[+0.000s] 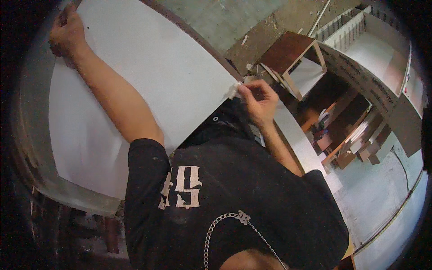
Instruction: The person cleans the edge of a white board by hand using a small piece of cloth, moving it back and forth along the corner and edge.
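A large white panel with a dark brown edge lies in front of me, stretching to the left. My left hand is at its far left edge with the fingers curled closed; what they hold, if anything, is hidden. At the panel's right corner, my right hand pinches a small crumpled white cloth between thumb and fingertips. The cloth touches the corner of the panel.
To the right stand a brown-topped open box frame and a white cabinet carcass. Beneath them are blurred boards and offcuts. A long light board runs beside my right forearm. Debris lies on the floor.
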Demonstrator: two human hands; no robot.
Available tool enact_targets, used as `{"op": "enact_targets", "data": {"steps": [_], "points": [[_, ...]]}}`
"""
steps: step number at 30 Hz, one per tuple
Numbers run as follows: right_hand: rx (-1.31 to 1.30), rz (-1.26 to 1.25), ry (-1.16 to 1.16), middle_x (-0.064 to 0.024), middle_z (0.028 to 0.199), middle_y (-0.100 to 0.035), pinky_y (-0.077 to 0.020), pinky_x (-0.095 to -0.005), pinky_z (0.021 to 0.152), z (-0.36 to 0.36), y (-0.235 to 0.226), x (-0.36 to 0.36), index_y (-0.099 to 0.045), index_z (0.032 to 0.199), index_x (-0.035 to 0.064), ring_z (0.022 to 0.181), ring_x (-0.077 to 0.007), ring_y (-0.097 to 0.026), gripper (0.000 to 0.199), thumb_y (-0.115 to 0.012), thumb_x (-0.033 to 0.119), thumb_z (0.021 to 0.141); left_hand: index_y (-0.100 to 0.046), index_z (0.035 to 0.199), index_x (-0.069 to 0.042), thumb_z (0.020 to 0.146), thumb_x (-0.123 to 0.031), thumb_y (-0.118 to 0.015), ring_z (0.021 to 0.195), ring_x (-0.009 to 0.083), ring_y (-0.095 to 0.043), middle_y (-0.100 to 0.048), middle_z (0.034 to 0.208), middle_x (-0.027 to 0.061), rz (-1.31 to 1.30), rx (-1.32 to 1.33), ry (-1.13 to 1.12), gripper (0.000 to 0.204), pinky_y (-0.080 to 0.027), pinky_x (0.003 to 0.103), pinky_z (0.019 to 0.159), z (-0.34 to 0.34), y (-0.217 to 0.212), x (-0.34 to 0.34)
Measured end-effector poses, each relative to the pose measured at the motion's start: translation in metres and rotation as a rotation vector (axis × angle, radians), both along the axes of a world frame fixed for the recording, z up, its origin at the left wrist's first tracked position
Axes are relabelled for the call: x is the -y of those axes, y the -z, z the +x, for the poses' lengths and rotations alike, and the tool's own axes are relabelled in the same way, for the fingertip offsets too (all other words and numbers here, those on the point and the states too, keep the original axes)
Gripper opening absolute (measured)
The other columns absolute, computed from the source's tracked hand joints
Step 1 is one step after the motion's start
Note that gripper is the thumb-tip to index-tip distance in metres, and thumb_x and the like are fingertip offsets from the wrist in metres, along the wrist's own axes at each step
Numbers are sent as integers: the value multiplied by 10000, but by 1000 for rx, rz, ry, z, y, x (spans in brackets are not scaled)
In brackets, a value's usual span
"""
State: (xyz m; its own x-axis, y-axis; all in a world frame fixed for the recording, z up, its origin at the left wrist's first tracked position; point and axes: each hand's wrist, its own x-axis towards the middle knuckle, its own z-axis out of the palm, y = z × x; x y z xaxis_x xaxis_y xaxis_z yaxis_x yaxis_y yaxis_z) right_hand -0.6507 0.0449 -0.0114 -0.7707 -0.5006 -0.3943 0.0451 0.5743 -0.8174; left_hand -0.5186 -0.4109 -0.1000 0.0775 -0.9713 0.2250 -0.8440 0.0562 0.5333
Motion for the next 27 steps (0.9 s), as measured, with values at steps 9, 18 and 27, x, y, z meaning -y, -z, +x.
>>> {"op": "enact_targets", "data": {"steps": [9, 18, 27], "points": [[178, -134, 389, -2, 707, -605, -429, -199, 554, 52, 8, -12, -584, 819, 9, 606, -51, -528, 163, -727, 76, 855, -759, 828, -123, 747, -462, -724, 766, 249, -703, -739, 815, 47, -133, -125, 144, 350, -519, 360, 726, -5, -7, -1], [51, -328, 647, -11, 821, -587, -445, -203, 599, 66, 35, 19, -594, 885, 21, 677, -48, -538, 143, -729, 36, 842, -655, 1090, -10, 833, -102, -712, 984, 209, -622, -684, 1055, 78, -141, -341, 881, 279, -469, 339, 867, -62, -51, -155], [-485, -285, 405, -68, 799, -612, -451, -241, 562, 85, 49, 21, -675, 889, 15, 645, -119, -561, 160, -777, 22, 766, -687, 1056, -107, 856, -235, -678, 770, 209, -601, -676, 798, 28, 139, -181, 1420, 237, -414, 351, 820, -70, -57, -234]]}}
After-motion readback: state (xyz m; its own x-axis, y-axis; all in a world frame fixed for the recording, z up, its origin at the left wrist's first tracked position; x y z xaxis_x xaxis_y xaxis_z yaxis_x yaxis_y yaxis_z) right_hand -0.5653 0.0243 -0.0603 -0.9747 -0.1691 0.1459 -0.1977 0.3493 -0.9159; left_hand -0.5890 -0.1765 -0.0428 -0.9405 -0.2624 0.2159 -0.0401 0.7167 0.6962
